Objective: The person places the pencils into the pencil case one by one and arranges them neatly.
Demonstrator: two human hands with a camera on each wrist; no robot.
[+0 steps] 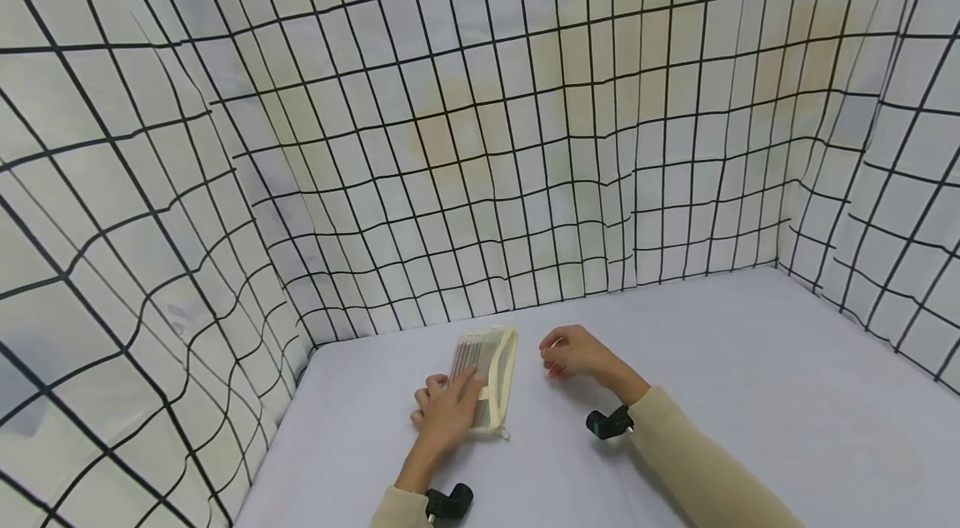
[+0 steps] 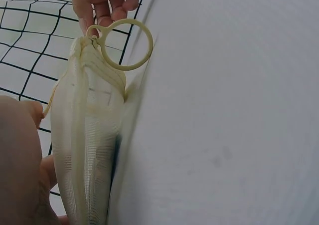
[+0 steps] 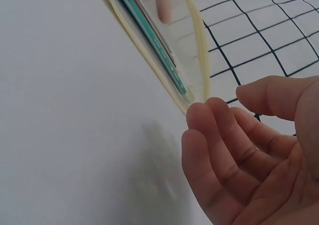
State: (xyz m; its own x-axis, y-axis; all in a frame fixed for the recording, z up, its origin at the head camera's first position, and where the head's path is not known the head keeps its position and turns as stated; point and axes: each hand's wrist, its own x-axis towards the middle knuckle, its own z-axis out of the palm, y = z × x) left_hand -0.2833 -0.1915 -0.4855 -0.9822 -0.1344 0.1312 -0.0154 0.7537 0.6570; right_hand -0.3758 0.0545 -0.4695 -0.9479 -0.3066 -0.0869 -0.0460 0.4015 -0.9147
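A cream mesh zip pencil case (image 1: 504, 357) lies on the white table with several slim pencils (image 3: 149, 38) inside, a teal one among them. My left hand (image 1: 447, 411) holds the case from its left side, fingers bent at that edge and one lying over the mesh. A cream ring pull (image 2: 127, 68) sticks out at the near end of the case in the left wrist view. To the right of the case, my right hand (image 1: 579, 355) hovers over the table with fingers loosely curled and nothing in them. Its fingertips overlap the case's corner in the right wrist view.
The white tabletop (image 1: 712, 361) extends to the right and toward me. White cloth walls with a black grid (image 1: 480, 136) enclose the back and both sides. A black wrist camera (image 1: 609, 423) sits at each sleeve cuff.
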